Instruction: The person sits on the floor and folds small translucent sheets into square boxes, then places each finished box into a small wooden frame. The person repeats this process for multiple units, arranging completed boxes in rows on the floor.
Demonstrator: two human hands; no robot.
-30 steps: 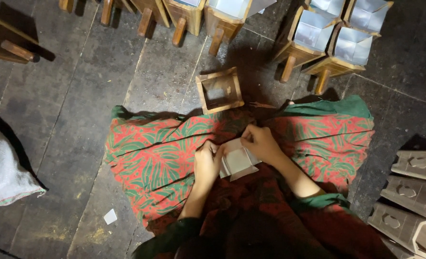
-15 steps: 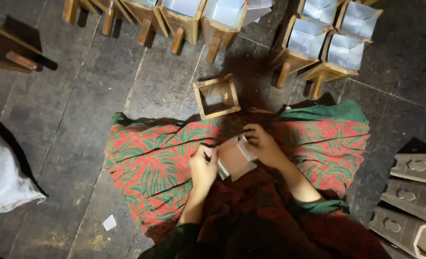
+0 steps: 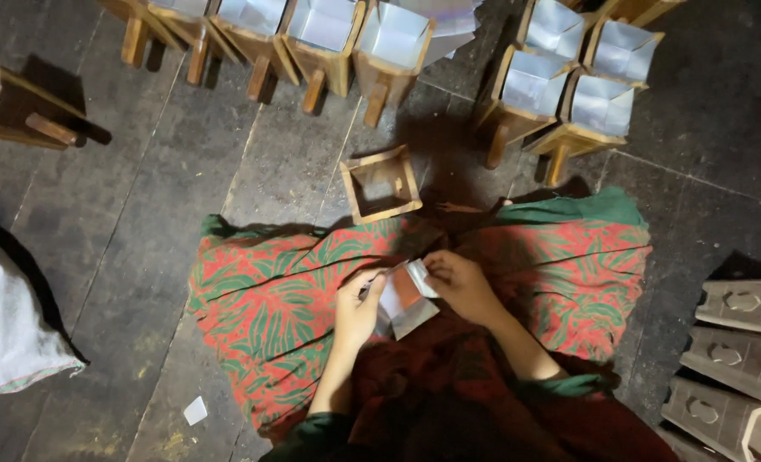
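Paper (image 3: pixel 404 301) sat over the lap on the patterned cloth (image 3: pixel 261 299), pinched at both sides by left hand (image 3: pixel 356 310) & right hand (image 3: pixel 456 281), fingers closed on its edges; best kept taut w/ creases pressed square, I'd judge, like the lined moulds (image 3: pixel 569 94).

Both hands (image 3: pixel 359 310) (image 3: pixel 459 283) hold a folded silver sheet (image 3: pixel 404 297) over the lap.
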